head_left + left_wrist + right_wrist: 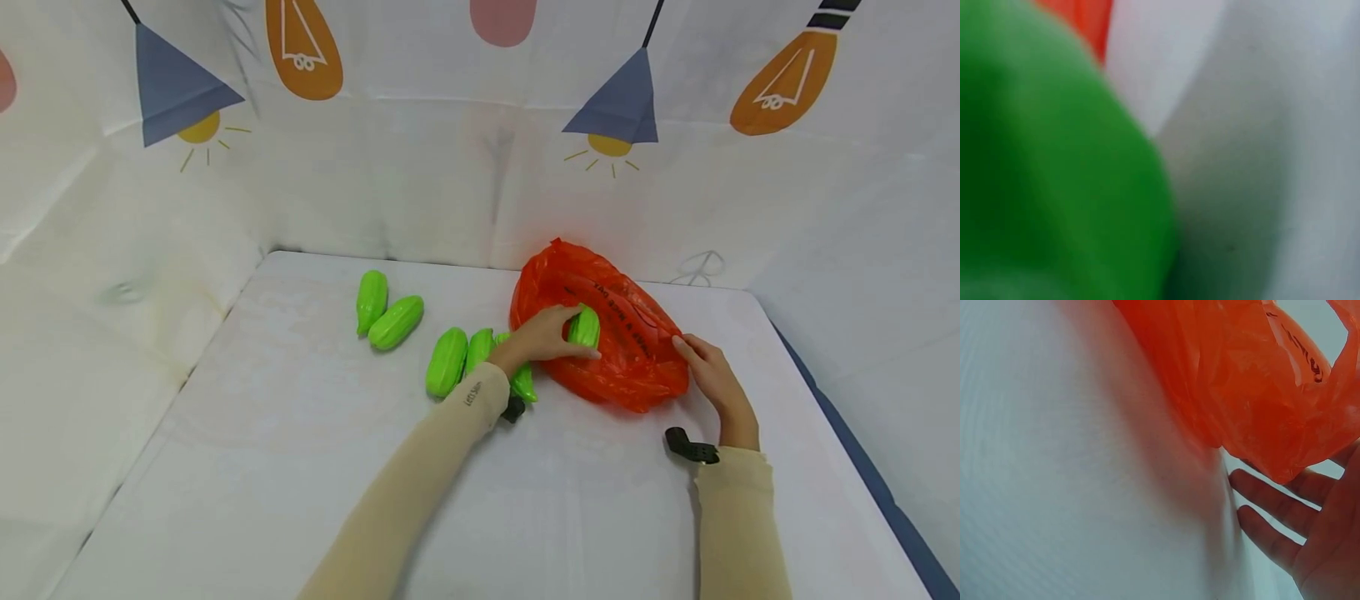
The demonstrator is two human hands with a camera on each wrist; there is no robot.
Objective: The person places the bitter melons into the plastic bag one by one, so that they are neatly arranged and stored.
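Observation:
In the head view my left hand [543, 335] holds a shiny green gourd [584, 327] between thumb and fingers, over the opening of a red plastic bag [600, 379]. My right hand [716, 379] pinches the bag's right rim between thumb and fingers. The right wrist view has the hand's lower fingers spread beneath the bag's hanging edge, while the bag hides the fingertips at the rim. A blurred green gourd [1066, 162] fills the left side of the left wrist view; which one it is I cannot tell.
Two green gourds [396, 322] lie at the back left of the white table [300, 467]. Several more [447, 362] lie left of the bag, partly hidden by my left forearm. A patterned white cloth [420, 183] rises behind the table.

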